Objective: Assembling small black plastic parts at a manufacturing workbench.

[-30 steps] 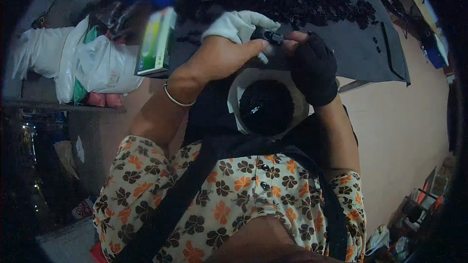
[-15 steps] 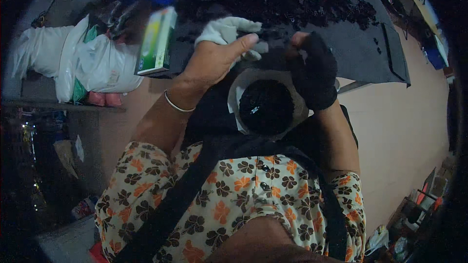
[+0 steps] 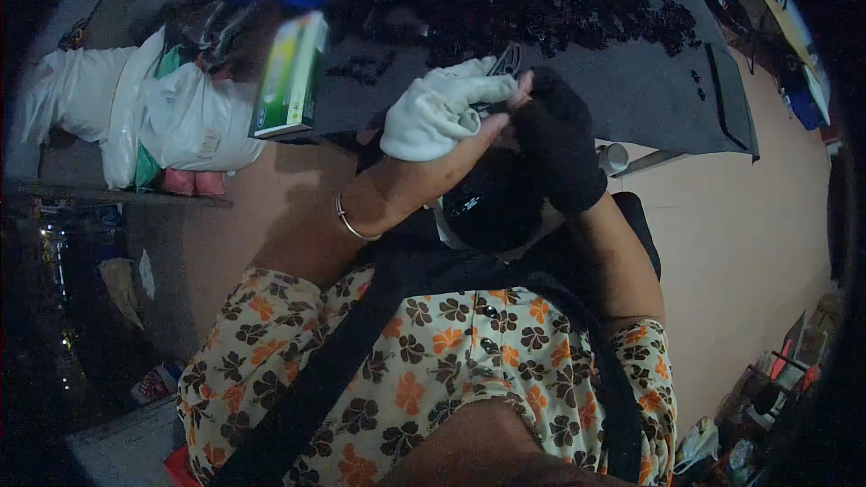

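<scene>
Over the near edge of the grey worktop [image 3: 645, 90], white-gloved left hand [image 3: 439, 115], fingers pinching a small dark piece [image 3: 508, 59], black-gloved right hand [image 3: 561, 131] close against it, its grip hard to tell.

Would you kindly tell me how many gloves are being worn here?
2: a white glove on the left hand and a black glove on the right hand. No other worn glove is visible.
</scene>
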